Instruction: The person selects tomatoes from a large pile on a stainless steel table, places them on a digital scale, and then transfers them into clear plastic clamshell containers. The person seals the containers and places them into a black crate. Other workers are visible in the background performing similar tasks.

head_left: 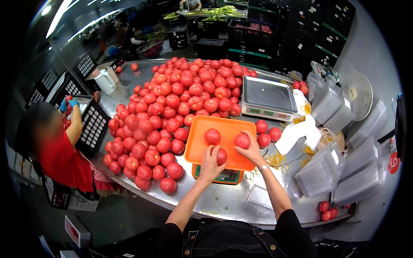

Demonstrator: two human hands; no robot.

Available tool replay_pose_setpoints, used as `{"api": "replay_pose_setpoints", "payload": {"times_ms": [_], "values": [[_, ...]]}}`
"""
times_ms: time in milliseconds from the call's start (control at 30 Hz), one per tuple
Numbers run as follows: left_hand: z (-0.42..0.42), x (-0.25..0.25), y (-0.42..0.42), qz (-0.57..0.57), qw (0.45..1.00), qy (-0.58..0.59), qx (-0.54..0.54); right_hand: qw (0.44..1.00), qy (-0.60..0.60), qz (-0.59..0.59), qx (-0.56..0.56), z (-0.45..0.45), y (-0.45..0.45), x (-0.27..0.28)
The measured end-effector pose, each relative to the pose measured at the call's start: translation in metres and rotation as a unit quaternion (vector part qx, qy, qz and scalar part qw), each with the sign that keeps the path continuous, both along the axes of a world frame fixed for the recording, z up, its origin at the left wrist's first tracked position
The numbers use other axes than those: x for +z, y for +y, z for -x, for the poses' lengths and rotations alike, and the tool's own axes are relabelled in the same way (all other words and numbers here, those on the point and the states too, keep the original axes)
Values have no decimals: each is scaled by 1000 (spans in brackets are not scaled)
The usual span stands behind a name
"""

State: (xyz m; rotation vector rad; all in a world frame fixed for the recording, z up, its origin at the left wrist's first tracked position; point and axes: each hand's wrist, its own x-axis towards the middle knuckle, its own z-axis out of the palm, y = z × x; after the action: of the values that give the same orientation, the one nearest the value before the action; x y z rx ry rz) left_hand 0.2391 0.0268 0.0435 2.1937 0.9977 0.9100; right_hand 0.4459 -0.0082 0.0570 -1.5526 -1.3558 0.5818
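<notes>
In front of me an orange tray rests on an orange digital scale with a keypad. My left hand grips a tomato over the tray's near side. Toward the tray's right edge, my right hand has its fingers around another tomato. A third tomato lies on the tray, touched by neither hand. To the left and behind the tray spreads a large heap of tomatoes. Three loose tomatoes sit just right of the tray.
A second scale stands behind right on the steel table. Stacks of clear plastic boxes, yellow rubber bands, a white cloth and a fan line the right. At left, a co-worker in red handles tomatoes beside a black crate.
</notes>
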Motion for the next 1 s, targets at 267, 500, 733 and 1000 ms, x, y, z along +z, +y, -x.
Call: {"api": "replay_pose_setpoints", "payload": {"times_ms": [267,500,733,1000], "values": [[-5,4,-48,596,692,-345,-218,920,339,192,-35,-32,-205,-14],[-36,-17,-95,548,773,-184,-262,956,87,241,-141,-2,-218,-88],[-61,-43,-129,98,913,64,-392,948,-93,287,-105,-12,-256,-15],[-70,-76,-148,3,866,190,-463,941,-291,169,-27,-3,-289,-50]]}}
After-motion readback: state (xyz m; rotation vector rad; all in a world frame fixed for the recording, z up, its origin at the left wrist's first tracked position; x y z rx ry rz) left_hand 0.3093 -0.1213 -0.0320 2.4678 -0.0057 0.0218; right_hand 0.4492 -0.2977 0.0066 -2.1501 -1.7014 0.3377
